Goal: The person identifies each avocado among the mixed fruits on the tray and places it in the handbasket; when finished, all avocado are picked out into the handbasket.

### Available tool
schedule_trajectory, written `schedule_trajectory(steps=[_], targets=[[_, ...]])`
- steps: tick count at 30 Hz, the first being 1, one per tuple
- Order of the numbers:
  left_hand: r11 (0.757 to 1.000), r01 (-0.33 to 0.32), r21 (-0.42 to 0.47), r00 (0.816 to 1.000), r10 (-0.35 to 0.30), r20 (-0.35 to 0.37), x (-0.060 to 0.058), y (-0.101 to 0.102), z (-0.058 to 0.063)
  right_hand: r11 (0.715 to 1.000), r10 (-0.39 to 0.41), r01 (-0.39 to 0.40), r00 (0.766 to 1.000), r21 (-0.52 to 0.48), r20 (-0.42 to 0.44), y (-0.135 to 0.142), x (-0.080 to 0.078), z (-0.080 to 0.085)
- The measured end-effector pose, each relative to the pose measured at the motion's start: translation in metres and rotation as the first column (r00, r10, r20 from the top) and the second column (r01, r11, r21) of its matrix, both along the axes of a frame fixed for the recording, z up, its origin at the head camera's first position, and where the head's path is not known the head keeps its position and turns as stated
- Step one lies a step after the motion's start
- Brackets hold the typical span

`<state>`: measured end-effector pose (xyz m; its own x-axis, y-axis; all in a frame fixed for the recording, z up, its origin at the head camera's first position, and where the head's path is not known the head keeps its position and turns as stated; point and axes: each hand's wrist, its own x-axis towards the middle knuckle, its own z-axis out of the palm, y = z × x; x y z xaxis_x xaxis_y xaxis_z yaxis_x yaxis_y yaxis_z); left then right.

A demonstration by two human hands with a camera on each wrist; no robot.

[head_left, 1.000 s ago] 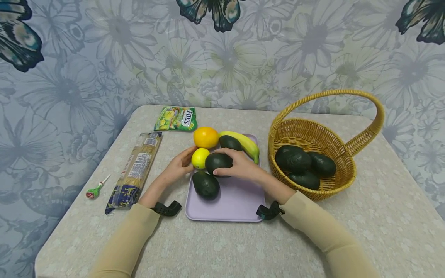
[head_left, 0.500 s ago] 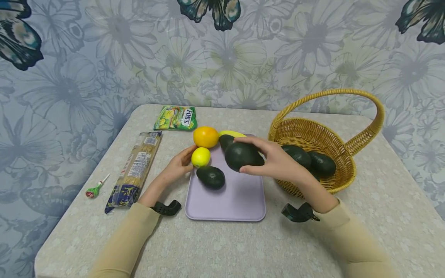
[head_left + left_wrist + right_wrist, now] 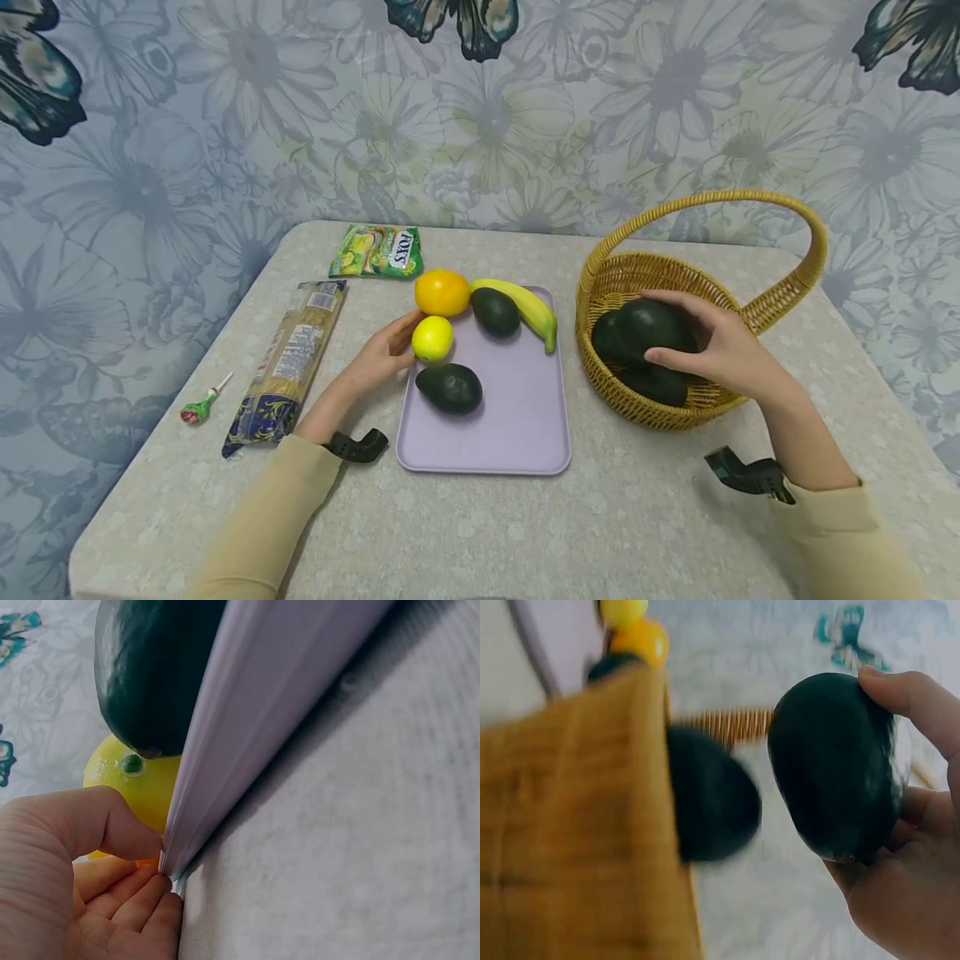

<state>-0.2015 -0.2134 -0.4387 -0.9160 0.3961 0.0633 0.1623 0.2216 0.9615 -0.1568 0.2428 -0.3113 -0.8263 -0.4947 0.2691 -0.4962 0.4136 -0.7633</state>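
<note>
My right hand grips an avocado over the wicker basket. Thumb and fingers lie around its sides. Below it, other avocados lie in the basket, partly hidden by the hand and the held one. My left hand rests at the left edge of the lilac tray, thumb and relaxed fingers touching its rim beside the lemon. On the tray lie one avocado near the lemon and another avocado against the banana. An orange sits behind the lemon.
A pack of pasta and a lollipop lie left of the tray. Behind them is a green Fox's candy bag. The basket's tall handle arches over its opening. A patterned wall stands behind the table.
My right hand has lifted the avocado off the tray and carried it right, over the basket. The avocado left near the lemon has turned onto its side. My left hand has stayed put.
</note>
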Motion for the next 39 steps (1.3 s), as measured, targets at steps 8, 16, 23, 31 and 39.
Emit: schedule_trajectory(steps=[8,16,23,31,39], targets=[[1.000,-0.010,-0.022,0.999,0.011,0.046,0.000,0.002,0.004,0.984,-0.175,0.171,0.980,0.042,0.097,0.046,-0.006,-0.011],[1.000,0.005,-0.021,0.999,-0.004,0.053,0.012,0.009,0.030,0.980,-0.180,0.166,0.974,0.110,0.137,0.068,-0.005,-0.022],[0.999,-0.018,-0.028,0.998,0.019,0.056,0.011,0.009,0.028,0.963,-0.175,0.133,0.970,0.237,0.170,0.074,-0.003,-0.028],[1.000,-0.022,-0.012,0.999,0.022,0.033,0.000,0.003,0.004,0.937,-0.167,0.114,0.976,0.331,0.137,0.074,-0.004,-0.030],[1.000,-0.026,-0.016,0.999,0.026,0.028,0.001,0.002,0.002,0.950,-0.182,0.136,0.973,0.282,0.144,0.074,-0.003,-0.030]])
